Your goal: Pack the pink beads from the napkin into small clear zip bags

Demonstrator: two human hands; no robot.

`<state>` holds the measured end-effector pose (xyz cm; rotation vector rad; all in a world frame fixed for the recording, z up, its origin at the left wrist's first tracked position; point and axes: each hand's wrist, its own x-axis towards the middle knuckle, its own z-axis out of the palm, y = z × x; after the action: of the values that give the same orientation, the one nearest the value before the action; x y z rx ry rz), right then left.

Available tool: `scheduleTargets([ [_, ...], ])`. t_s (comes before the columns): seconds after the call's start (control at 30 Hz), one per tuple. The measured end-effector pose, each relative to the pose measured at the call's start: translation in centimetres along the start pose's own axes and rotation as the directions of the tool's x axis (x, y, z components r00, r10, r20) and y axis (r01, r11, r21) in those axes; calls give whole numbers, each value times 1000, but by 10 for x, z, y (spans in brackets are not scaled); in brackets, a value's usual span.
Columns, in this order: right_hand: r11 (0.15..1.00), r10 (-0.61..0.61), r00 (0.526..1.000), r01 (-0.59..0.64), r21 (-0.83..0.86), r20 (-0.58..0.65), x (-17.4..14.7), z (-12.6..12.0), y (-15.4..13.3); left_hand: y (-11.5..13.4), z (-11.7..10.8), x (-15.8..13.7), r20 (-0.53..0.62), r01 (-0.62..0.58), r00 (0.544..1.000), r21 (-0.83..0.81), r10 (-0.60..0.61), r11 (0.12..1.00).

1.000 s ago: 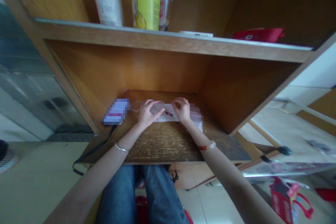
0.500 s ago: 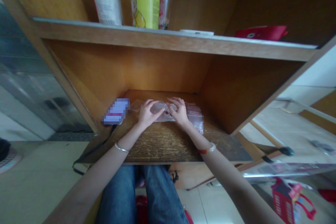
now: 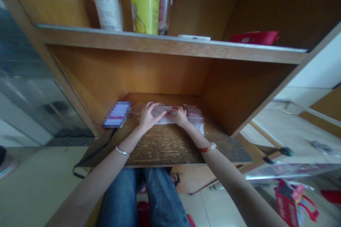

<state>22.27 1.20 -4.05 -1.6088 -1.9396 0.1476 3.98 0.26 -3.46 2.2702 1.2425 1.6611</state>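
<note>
My left hand (image 3: 149,117) is at the middle of the desk, its thumb and fingers curved around the edge of a clear plastic bag (image 3: 163,120). Beside it, my right hand (image 3: 181,116) has its fingers bent together in a pinch on the same bag. The fingertips almost meet, and small details between them are too blurred to make out. Just right of my right hand lies a stack of clear plastic bags (image 3: 196,118). Another thin clear plastic piece (image 3: 136,108) lies left of my left hand.
A phone (image 3: 117,114) with a black strap (image 3: 102,146) lies on the left of the wooden desk (image 3: 157,149). Overhead, a shelf (image 3: 170,46) holds a white-capped jar (image 3: 108,5), a yellow container (image 3: 146,3) and a red packet (image 3: 254,38). Side panels enclose the desk.
My right hand's fingers have drawn in from a spread curve to a tighter pinch on the bag. My left hand has hardly moved. The view has shifted slightly.
</note>
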Motion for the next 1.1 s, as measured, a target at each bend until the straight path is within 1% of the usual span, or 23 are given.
scheduleTargets([
  [0.03, 999, -9, 996, 12, 40, -88, 0, 0, -1, 1, 0, 0, 5, -5, 1000, 3, 5, 1000],
  [0.07, 996, -25, 981, 42, 85, -194, 0, -1, -3, 2, -1, 0, 8, -9, 1000, 7, 9, 1000],
  [0.1, 988, -46, 951, 88, 126, -305, 0, -3, -6, 2, -1, 0, 9, -14, 1000, 10, 14, 1000],
  [0.13, 977, -71, 911, 146, 157, -405, -1, -5, -8, 2, -1, 0, 13, -18, 1000, 11, 17, 1000],
  [0.17, 963, -96, 870, 205, 177, -483, -1, -8, -11, 2, 0, -1, 18, -19, 1000, 11, 19, 1000],
  [0.2, 948, -121, 837, 257, 189, -533, -3, -10, -14, 2, 0, -1, 24, -16, 1000, 10, 15, 1000],
  [0.23, 934, -144, 817, 299, 197, -558, -4, -12, -17, 1, 1, -2, 31, -8, 999, 8, 8, 1000],
  [0.27, 922, -165, 811, 329, 204, -562, -5, -13, -20, 0, 2, -3, 39, 4, 999, 8, -5, 1000],
  [0.3, 912, -187, 814, 353, 211, -550, -7, -14, -23, -1, 4, -4, 47, 22, 999, 6, -22, 1000],
  [0.4, 888, -258, 845, 399, 230, -469, -9, -11, -27, -3, 5, -5, 83, 74, 994, -16, -73, 997],
  [0.47, 882, -275, 861, 403, 244, -428, -10, -9, -28, -3, 5, -5, 97, 109, 990, -57, -103, 992],
  [0.63, 894, -254, 906, 354, 276, -338, -11, -9, -30, -3, 5, -3, 81, 165, 985, -192, -151, 967],
  [0.73, 891, -212, 932, 308, 334, -294, -10, -7, -29, -7, 8, -3, 73, 192, 981, -242, -180, 951],
  [0.83, 854, -148, 941, 277, 441, -305, -6, -1, -25, -11, 11, -2, 67, 248, 968, -334, -240, 909],
  [0.93, 820, -103, 948, 252, 514, -301, -4, 4, -21, -15, 10, 0, 71, 307, 949, -415, -306, 857],
  [1.03, 805, -102, 955, 243, 540, -278, -3, 5, -19, -17, 8, 2, 55, 347, 931, -441, -361, 827],
  [1.1, 803, -109, 956, 246, 543, -273, -3, 5, -20, -17, 8, 3, 50, 355, 925, -466, -376, 810],
])
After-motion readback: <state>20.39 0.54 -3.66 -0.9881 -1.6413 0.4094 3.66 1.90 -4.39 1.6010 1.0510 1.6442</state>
